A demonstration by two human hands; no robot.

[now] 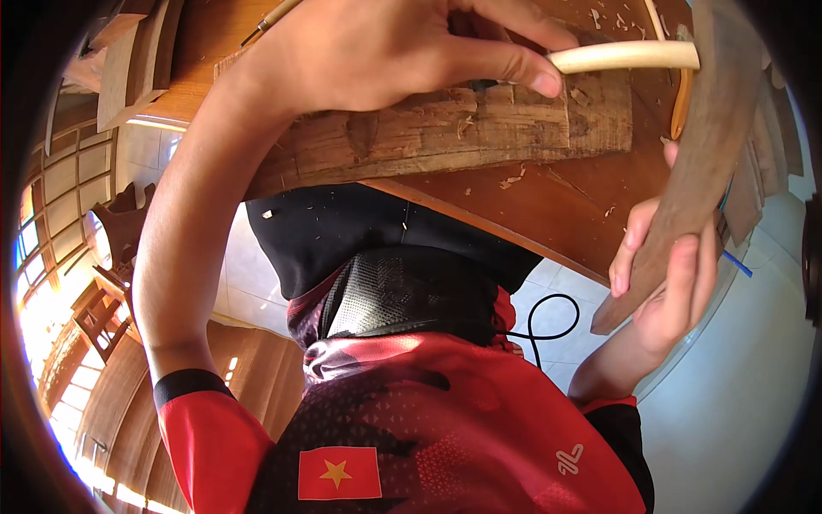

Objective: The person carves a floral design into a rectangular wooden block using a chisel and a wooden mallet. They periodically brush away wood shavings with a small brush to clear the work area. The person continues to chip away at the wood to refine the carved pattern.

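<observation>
At the top, my left hand (377, 56) bends over a rough brown plank (462, 128), its fingers and thumb closed about one end of a pale, slightly curved wooden stick (629, 56). Whether the stick belongs to a longer tool is hidden behind the hand. My right hand (672, 283), lower right, grips a long grey-brown piece of wood (698, 163) near its tapered lower end. That wood slants up past the stick's far end, which appears to meet it or overlap it in view. Small chips lie on the plank, whose surface is scarred and cut.
The plank rests on a brown wooden table (548, 214) strewn with shavings. A thin wooden-handled tool (270, 21) lies beyond my left wrist. An orange-brown stick (682, 103) is near the right edge. Wood blocks (141, 64) stand at left. A black cable (556, 300) loops below.
</observation>
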